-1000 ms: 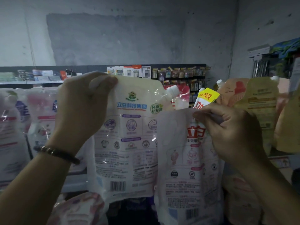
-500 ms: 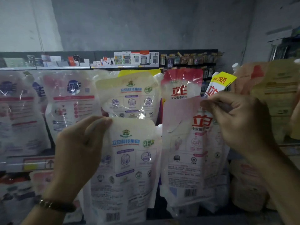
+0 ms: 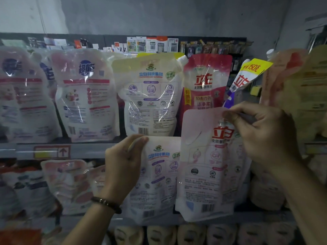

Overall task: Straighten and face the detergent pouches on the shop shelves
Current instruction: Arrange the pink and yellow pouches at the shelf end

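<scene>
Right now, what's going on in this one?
A person is working at shop shelves stocked with detergent pouches. The left grip holds the top corner of a white pouch with blue lettering. The right grip pinches the top edge of a pale pink pouch with red lettering. Both are held side by side, barcodes facing the camera, below the upper row of pouches.

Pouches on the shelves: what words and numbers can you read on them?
"超能": blue-logo pouch.
"立白科技集团": yellow-topped pouch, and the white pouch in the left hand.
"立白": pink pouch in the right hand.
"150克": yellow tag.
Fine print and barcode numbers: too blurred to read.
</scene>
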